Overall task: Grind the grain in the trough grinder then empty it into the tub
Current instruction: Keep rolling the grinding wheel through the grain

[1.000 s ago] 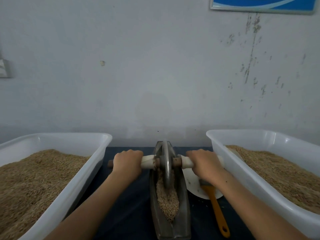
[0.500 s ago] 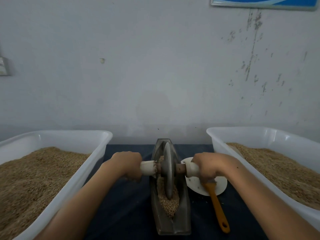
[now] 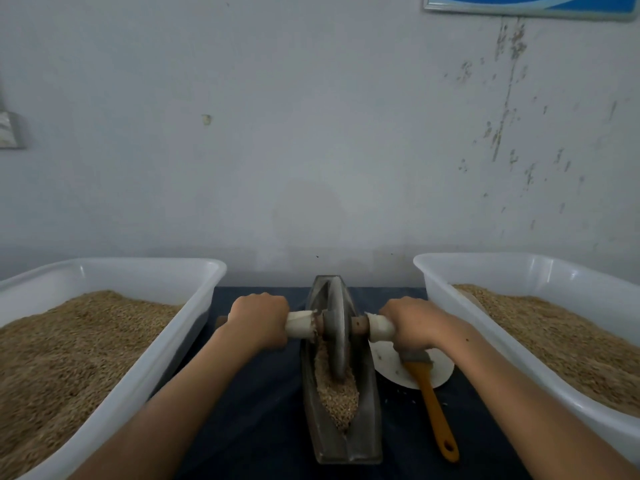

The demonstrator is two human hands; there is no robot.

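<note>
— What are the hands doing?
— The left hand (image 3: pixel 258 318) and right hand (image 3: pixel 412 322) each clench a white handle, either side of the wheel (image 3: pixel 335 327).
— Any change?
— The wheel has rolled back toward the middle of the trough (image 3: pixel 341 441). The grain (image 3: pixel 337 396) lies there half-crushed; neither tub (image 3: pixel 460 299) has received it yet.

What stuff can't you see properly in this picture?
- Head view: the brush bristles, partly hidden under the right hand.
- The handle ends of the grinding wheel, wrapped inside the left hand and the right hand.
- The trough bottom, buried under grain.
- The left tub and right tub, cut off by the picture's edges.
- The blue sign, cut off at the top.
</note>
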